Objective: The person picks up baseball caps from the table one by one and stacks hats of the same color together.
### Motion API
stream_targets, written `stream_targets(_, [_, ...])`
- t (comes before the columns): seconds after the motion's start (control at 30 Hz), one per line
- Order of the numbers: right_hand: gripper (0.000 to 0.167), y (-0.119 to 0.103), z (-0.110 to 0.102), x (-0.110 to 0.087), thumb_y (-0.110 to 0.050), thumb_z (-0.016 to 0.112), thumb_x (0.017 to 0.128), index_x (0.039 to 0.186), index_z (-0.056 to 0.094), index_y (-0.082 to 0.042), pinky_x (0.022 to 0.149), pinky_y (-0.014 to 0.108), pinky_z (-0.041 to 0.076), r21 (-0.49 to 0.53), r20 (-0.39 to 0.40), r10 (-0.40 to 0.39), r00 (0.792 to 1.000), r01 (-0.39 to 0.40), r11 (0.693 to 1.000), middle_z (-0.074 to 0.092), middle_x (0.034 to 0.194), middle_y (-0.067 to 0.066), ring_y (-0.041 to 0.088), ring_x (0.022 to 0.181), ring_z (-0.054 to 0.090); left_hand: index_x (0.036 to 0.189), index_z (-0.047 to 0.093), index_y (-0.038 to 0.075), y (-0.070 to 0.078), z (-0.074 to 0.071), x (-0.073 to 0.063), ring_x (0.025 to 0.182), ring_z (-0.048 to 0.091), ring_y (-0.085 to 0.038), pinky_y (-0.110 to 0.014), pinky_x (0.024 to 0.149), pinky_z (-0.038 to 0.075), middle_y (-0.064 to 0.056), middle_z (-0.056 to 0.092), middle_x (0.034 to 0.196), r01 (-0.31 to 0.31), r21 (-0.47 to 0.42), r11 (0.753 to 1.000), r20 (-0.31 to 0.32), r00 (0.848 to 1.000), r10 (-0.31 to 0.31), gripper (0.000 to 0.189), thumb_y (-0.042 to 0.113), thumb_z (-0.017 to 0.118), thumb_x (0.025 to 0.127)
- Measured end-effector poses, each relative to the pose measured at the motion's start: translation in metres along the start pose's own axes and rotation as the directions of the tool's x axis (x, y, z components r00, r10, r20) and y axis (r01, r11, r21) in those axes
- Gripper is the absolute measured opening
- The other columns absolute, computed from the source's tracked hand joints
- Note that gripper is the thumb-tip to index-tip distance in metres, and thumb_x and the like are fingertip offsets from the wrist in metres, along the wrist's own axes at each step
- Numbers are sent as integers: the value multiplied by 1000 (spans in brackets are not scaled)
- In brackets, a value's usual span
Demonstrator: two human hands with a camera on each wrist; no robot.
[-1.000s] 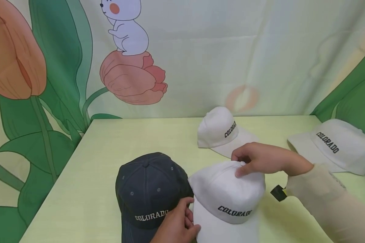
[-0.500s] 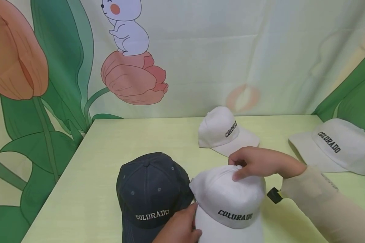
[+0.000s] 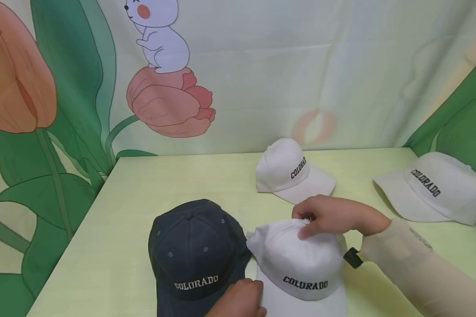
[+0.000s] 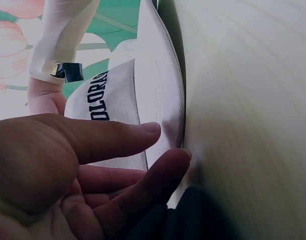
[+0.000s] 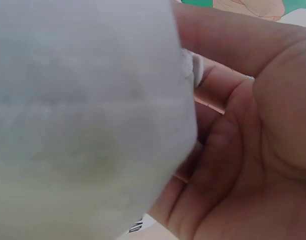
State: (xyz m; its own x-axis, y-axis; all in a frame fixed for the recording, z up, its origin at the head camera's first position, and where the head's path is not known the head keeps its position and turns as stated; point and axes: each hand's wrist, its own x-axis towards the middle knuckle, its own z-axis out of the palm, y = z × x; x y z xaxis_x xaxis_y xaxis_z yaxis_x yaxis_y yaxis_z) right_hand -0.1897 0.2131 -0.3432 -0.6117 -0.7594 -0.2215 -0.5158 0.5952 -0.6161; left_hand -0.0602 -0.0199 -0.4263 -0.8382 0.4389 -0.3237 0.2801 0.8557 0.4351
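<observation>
A white baseball cap (image 3: pixel 301 259) with dark COLORADO lettering faces the front of the table. My right hand (image 3: pixel 335 215) pinches the top of its crown from behind. In the right wrist view, pale cap fabric (image 5: pixel 88 110) fills the left side beside the curled fingers. At the left edge of the brim, my left hand (image 3: pixel 238 299) pinches with thumb and forefinger. The left wrist view shows the thumb (image 4: pixel 128 140) over the brim (image 4: pixel 160 75) and a fingertip at its edge. Close on the left sits a navy COLORADO cap (image 3: pixel 194 246), partly behind the left hand.
Another white cap (image 3: pixel 287 169) stands at the back of the pale yellow table (image 3: pixel 115 229). A further white cap (image 3: pixel 432 189) lies at the right edge. Behind hangs a printed curtain (image 3: pixel 254 66). A black piece (image 3: pixel 353 257) is attached at the right sleeve.
The pinched white cap has shifted slightly down toward the front, the right hand moving left and down with it. The left hand has moved lower along the brim edge.
</observation>
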Motion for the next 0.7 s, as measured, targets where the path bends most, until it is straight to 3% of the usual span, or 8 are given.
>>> stream_targets(0.2, [12,1,0,-1,-23,74,83,81,62,-22,66,22,43,15,0,2,1000,-2,1000,55,73,-10,8,70,51,81,65,3,1,1,0,61,53,-10,-27,59,47,-3,58,66,-7,18,1000,-10,1000,7,16,15,75,77])
stream_targets(0.7, [10,3,-3,-5,-30,72,86,94,67,-26,71,25,48,37,-6,9,1000,-9,999,63,83,-9,10,78,57,76,64,8,10,-14,-3,58,47,-9,-26,57,42,3,52,63,70,-78,995,42,997,-67,19,23,72,84])
